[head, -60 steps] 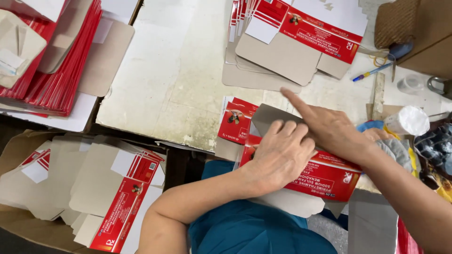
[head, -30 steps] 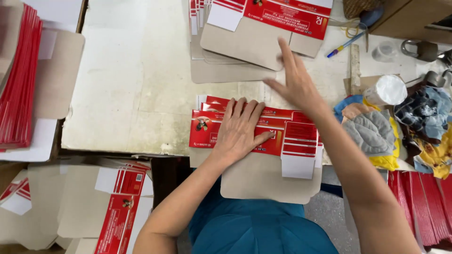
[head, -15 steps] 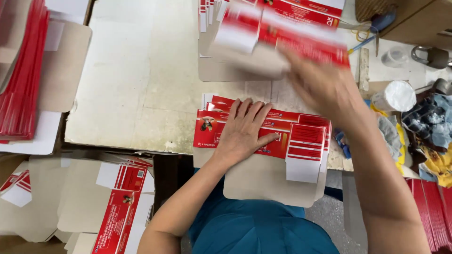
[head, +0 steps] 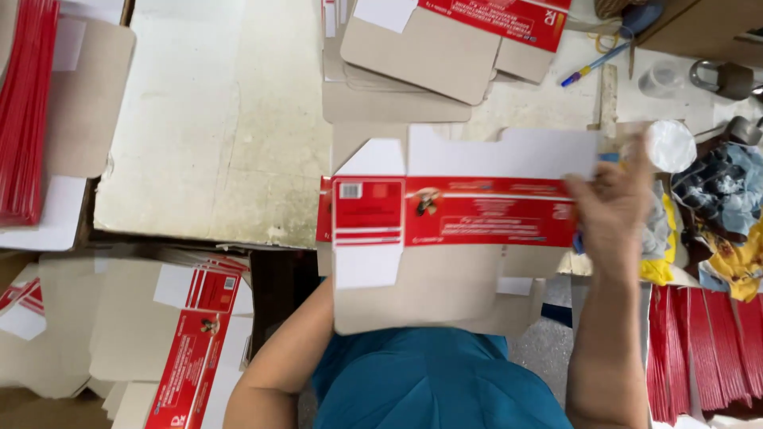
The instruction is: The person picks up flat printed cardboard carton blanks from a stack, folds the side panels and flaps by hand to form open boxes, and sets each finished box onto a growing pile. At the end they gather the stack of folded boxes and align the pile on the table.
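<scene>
Since the earlier frames the right hand (head: 616, 208) has carried one flat red-and-white carton blank (head: 453, 213) off the far stack (head: 445, 40) and now holds it printed side up over the near edge of the tabletop (head: 214, 119). Its grip is closed on the blank's right end. The left hand is hidden under the blank, so its grip cannot be told. A white cup (head: 669, 145) sits just beyond the right hand.

Red-and-white carton blank (head: 453, 210), teal shirt (head: 429, 381), blue pen (head: 594, 65).
</scene>
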